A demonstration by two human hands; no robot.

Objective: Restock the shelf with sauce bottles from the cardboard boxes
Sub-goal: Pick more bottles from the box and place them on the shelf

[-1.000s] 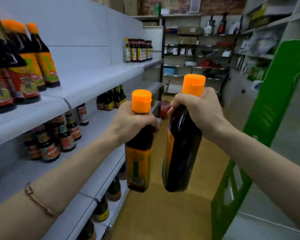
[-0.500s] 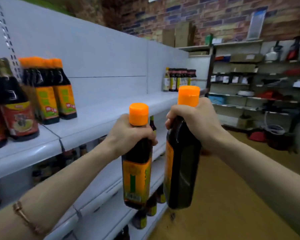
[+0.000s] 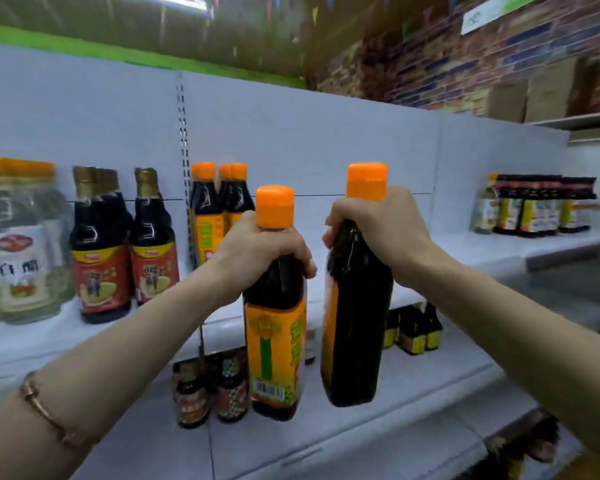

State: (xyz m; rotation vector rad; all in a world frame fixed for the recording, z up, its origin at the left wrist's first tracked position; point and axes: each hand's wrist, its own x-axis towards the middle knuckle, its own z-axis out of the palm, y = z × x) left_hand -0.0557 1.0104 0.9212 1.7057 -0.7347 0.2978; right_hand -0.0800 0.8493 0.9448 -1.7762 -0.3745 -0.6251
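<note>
Before the white metal shelf [image 3: 465,251], held upright by the necks for setting down beside matching stock: left hand [image 3: 257,251] clamped on an orange-capped, yellow-labelled dark sauce bottle [image 3: 274,341], right hand [image 3: 378,230] on its unlabelled-side twin [image 3: 357,323].

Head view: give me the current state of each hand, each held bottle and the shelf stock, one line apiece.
Left hand: grips the neck of the labelled bottle.
Right hand: grips the neck of the dark bottle.
Labelled bottle: capped, upright, held off the shelf.
Dark bottle: capped, upright, held, label turned away.
Orange-capped bottles: standing on the upper shelf.
Upper shelf: bare stretch behind the hands.
</note>
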